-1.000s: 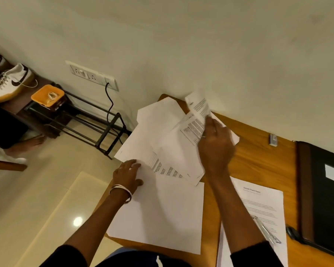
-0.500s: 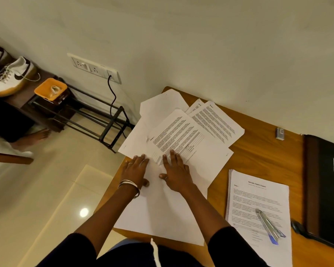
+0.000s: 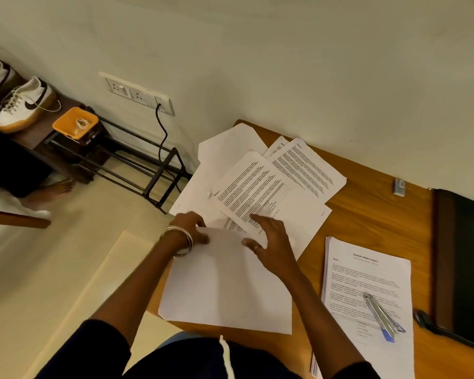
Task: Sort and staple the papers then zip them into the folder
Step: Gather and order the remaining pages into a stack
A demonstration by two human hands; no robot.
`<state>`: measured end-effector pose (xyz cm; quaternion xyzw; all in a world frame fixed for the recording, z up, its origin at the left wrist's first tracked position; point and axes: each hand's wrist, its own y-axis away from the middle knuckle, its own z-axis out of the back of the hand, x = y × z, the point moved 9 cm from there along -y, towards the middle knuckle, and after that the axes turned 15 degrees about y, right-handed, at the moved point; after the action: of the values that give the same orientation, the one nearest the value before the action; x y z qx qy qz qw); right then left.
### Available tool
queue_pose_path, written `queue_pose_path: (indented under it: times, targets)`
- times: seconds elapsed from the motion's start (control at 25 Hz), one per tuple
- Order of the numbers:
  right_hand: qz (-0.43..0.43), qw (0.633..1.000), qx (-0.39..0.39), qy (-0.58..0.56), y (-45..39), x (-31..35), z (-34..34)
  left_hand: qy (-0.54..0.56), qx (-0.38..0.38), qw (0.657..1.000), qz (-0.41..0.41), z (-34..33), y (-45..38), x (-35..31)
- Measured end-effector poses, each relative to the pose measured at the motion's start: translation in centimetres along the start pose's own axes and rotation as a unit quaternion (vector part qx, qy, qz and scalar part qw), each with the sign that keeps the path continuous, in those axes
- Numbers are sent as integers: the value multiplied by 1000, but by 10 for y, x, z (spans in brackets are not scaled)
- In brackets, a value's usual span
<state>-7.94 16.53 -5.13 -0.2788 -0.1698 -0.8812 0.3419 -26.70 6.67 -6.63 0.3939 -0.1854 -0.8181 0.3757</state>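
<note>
Loose papers lie spread over the left end of the wooden table (image 3: 367,214). A blank sheet (image 3: 225,291) lies nearest me, and my left hand (image 3: 192,231), with a bangle on its wrist, pinches its top left edge. Above it lie a printed sheet (image 3: 257,187) and another printed page (image 3: 307,170). My right hand (image 3: 268,242) hovers with fingers spread over the lower edge of the printed sheet, its thumb by the blank sheet. To the right sits a neat paper stack (image 3: 367,269) with a stapler (image 3: 381,315) on top. The black folder (image 3: 465,255) lies at the far right.
A small silver box (image 3: 399,186) sits near the wall beside the folder. Left of the table stand a black metal rack (image 3: 148,170), an orange tray (image 3: 74,123) and a white sneaker (image 3: 22,105). A cable hangs from the wall socket (image 3: 137,93). Someone's bare foot (image 3: 52,192) rests on the floor.
My right hand laid the printed sheets down on the pile, then both hands pressed flat on the papers. Now my left hand pinches the blank sheet's edge and my right hand has lifted.
</note>
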Motion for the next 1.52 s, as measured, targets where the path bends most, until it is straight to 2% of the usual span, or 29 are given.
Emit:
queue_pose_path:
  times: [0.08, 0.16, 0.24, 0.36, 0.44, 0.48, 0.56, 0.6, 0.68, 0.76, 0.84, 0.92, 1.12, 1.36, 1.44, 1.52]
  targets:
    - [41, 994, 96, -17, 17, 23, -3, 175, 44, 981, 67, 18, 6, -2]
    - [98, 977, 190, 6, 26, 61, -10, 375, 56, 911, 159, 24, 15, -9]
    - [146, 955, 256, 12, 32, 103, -10, 483, 52, 852, 195, 29, 18, -23]
    - [195, 942, 271, -28, 39, 143, 22, 569, 48, 791, 220, 41, 17, -33]
    - [156, 951, 269, -10, 40, 134, 45, 596, 62, 765, 236, 46, 17, -27]
    - [125, 962, 242, -7, 38, 127, 57, 603, 67, 758, 238, 49, 18, -24]
    - [59, 986, 124, -94, 29, 109, 88, 612, 76, 756, 218, 55, 20, -19]
    - [5, 980, 67, -186, 26, 94, 101, 609, 82, 763, 200, 56, 21, -18]
    - [-93, 928, 13, -361, 16, 61, 110, 593, 101, 783, 158, 54, 20, -20]
    - [-147, 896, 7, -420, 4, 32, 110, 616, 118, 772, 102, 46, 18, -27]
    - [-172, 894, 7, -413, -8, 12, 105, 635, 110, 762, 58, 38, 16, -36]
    - [-192, 894, -3, -404, -12, -2, 95, 640, 109, 759, 53, 25, 14, -39]
    - [-209, 896, -16, -392, -7, -25, 76, 622, 71, 773, 100, 1, 12, -20]
    - [-241, 897, -17, -371, -8, -40, 60, 624, 68, 769, 123, -6, 12, -14]
    - [-254, 896, -19, -363, -6, -43, 59, 600, 86, 784, 135, -9, 13, -12]
    - [-255, 911, -33, -323, -3, -50, 62, 532, 79, 831, 143, -12, 13, -4]
